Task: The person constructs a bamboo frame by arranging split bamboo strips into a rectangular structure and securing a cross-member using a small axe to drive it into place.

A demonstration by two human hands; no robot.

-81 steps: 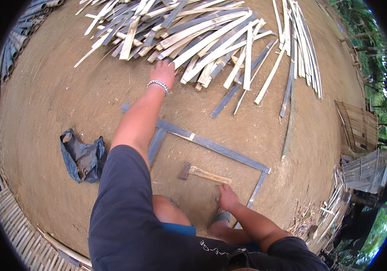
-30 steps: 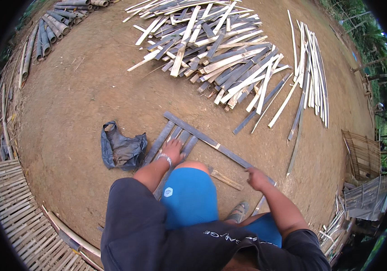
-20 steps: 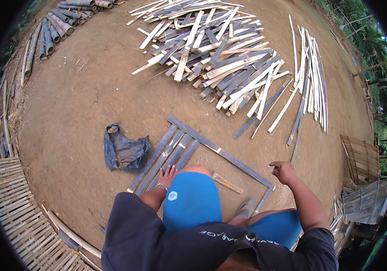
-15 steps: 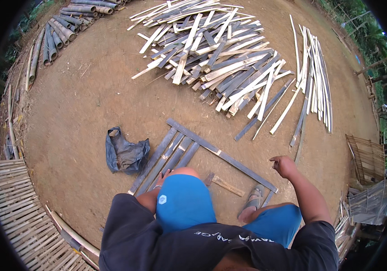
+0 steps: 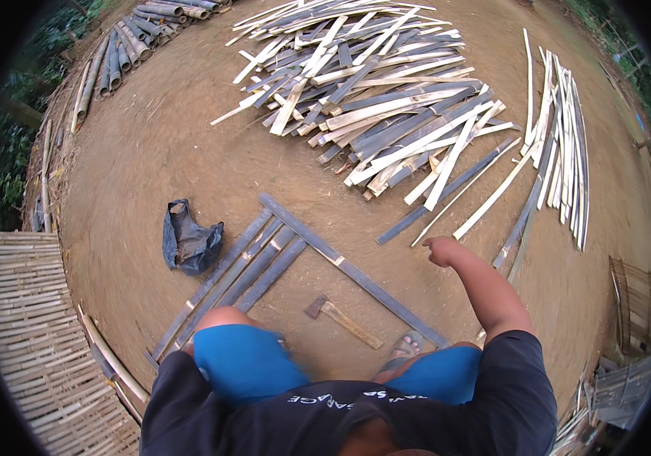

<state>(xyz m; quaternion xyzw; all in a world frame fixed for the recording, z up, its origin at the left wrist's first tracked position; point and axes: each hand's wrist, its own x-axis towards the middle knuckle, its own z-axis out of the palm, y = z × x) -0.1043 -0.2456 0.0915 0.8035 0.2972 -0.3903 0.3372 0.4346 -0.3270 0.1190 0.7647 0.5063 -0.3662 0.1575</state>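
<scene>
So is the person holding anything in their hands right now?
The right hand is raised over the dirt with nothing in it. The left hand is hidden behind the knee, so it cannot be told. The hammer lies untouched.

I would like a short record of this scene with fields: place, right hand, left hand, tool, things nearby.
Place: bare dirt yard
Right hand: raised, loosely closed, holds nothing visible
Left hand: hidden behind the blue-clad knee
Tool: hammer lying on the ground inside the frame
Frame: grey bamboo slats laid flat, one long crosspiece over them
Nearby: pile of split slats, dark bag, woven bamboo panel
</scene>
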